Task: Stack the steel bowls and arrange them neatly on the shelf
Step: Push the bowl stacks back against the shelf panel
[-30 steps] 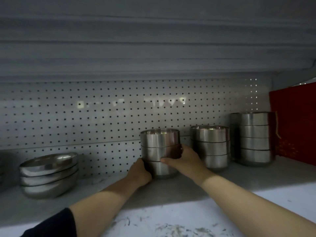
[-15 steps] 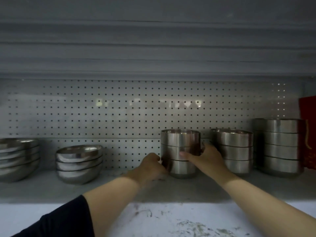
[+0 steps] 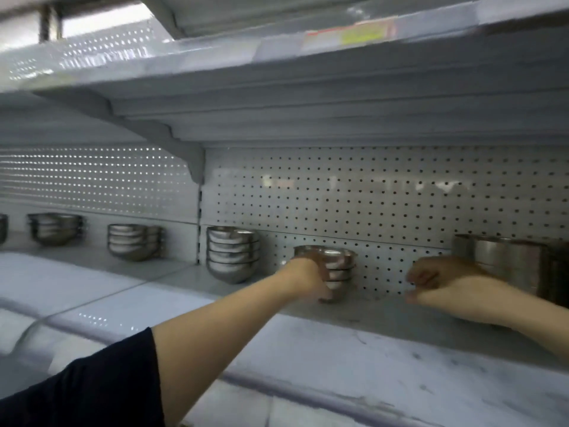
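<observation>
At the far left of the shelf (image 3: 92,272) stands a low stack of wide steel bowls (image 3: 55,228), and next to it a second stack (image 3: 132,241), both pushed back near the perforated back panel (image 3: 369,198). After the upright post comes a taller stack (image 3: 232,254) of the same rounded bowls, each one nested inside the one below, so the rims make even rings. These stacks stand apart from each other in one row, which I judge is the tidy order that the task asks for. Further right, the left hand (image 3: 308,277) reaches over the shelf edge and grips a smaller stack of bowls (image 3: 334,271); the fingers curl around its near side, probably to slide it into line with the others or to lift it. This stack rests on the shelf, close to the back panel, and its steel is shiny with pale reflections. The right hand (image 3: 443,286) hangs in the air between this stack and the straight-sided bowls (image 3: 505,257) at the right edge; its fingers are loosely curled and hold nothing, and it appears not to touch them. The picture is blurred, so finer details I cannot tell.
</observation>
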The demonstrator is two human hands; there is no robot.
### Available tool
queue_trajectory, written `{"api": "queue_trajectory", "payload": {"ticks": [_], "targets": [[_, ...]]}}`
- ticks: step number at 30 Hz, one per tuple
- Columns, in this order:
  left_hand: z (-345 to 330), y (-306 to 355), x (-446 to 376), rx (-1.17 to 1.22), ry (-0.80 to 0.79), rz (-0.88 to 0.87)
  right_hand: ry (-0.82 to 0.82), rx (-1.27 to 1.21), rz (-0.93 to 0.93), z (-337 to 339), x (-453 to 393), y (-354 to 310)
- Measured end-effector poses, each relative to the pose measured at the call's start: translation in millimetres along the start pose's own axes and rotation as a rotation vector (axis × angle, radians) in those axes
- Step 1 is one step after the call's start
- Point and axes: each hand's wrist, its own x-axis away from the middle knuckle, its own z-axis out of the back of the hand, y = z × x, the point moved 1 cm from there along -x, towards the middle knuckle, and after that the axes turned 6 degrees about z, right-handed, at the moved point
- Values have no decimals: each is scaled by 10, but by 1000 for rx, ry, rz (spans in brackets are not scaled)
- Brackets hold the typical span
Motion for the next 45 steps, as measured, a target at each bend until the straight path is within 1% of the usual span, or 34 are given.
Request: {"api": "queue_trajectory", "payload": {"ticks": [2, 5, 8, 10, 13, 17, 21, 24, 26, 29, 32, 34, 37, 40, 43, 45], "targets": [[232, -397, 171, -30, 32, 0, -17, 10, 104, -187, -37, -549], [624, -1054, 473, -13, 43, 58, -24, 2, 231, -513, -185, -1377], [1007, -1737, 770, 53, 55, 135, -28, -12, 281, -809, -339, -2184], [1231, -2142, 931, 48, 76, 181, -23, -48, 297, -988, -464, -2636], [1499, -2649, 1072, 39, 80, 219, -34, -85, 301, -1195, -632, -3149], [1715, -3074, 1144, 43, 108, 233, -34, -83, 286, -1330, -806, -3532], [1762, -3304, 1058, 69, 102, 240, -30, -76, 249, -1358, -935, -3636], [1749, -3332, 884, 82, 96, 230, -26, -64, 199, -1308, -1031, -3521], [1725, -3270, 714, 77, 57, 235, -15, -58, 154, -1245, -1107, -3373], [1667, -3119, 407, -53, -4, 234, 1, -41, 47, -1094, -1237, -3138], [1653, -2871, 27, -185, 4, 207, 26, -46, -63, -929, -1409, -2962], [1621, -2679, -244, -213, 23, 196, 81, -82, -99, -859, -1547, -2863], [1496, -2450, -534, -170, 56, 182, 182, -217, -132, -879, -1723, -2760], [1275, -2393, -739, -69, 40, 178, 231, -413, -187, -1052, -1857, -2725], [1012, -2467, -886, 90, 6, 180, 302, -569, -223, -1193, -1898, -2672], [834, -2580, -959, 246, -33, 187, 309, -640, -214, -1249, -1918, -2584]]}}
